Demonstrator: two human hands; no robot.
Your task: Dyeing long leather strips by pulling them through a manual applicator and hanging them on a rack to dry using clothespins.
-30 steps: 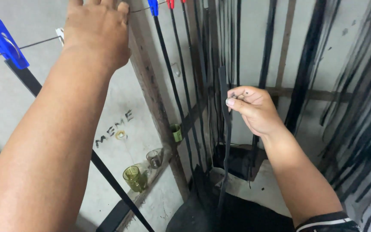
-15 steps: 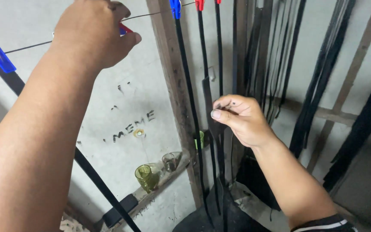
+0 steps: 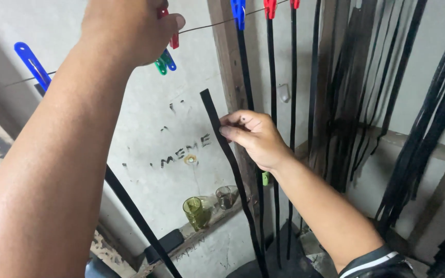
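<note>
Since the earlier frames the right hand (image 3: 253, 138) has brought the top end of a black strip (image 3: 221, 138) up and to the left, so that the strip's cut end now stands free in front of the grey wall (image 3: 145, 139), and the left hand (image 3: 130, 28) has closed around pegs on the wire. The right hand pinches the strip between thumb and fingertips a little below its upper end, the other fingers curled in; the strip runs down from the pinch, slanting rightward toward the floor. The left hand is raised high at the wire (image 3: 207, 23), curled nearly shut on a red peg (image 3: 171, 31) between thumb and fingers, with a green and a blue peg (image 3: 164, 63) hanging just beneath it. Farther left on the same wire sits a blue peg (image 3: 32, 64) gripping another black strip that falls away behind the left forearm. To the right, a blue peg (image 3: 238, 11) and a red peg (image 3: 270, 7) each hold a hanging black strip against a wooden post (image 3: 221, 56). More black strips (image 3: 428, 128) hang in bunches at the far right. On a low ledge by the wall stand a green glass (image 3: 193, 212) and a clear glass (image 3: 225, 196), near each other.
</note>
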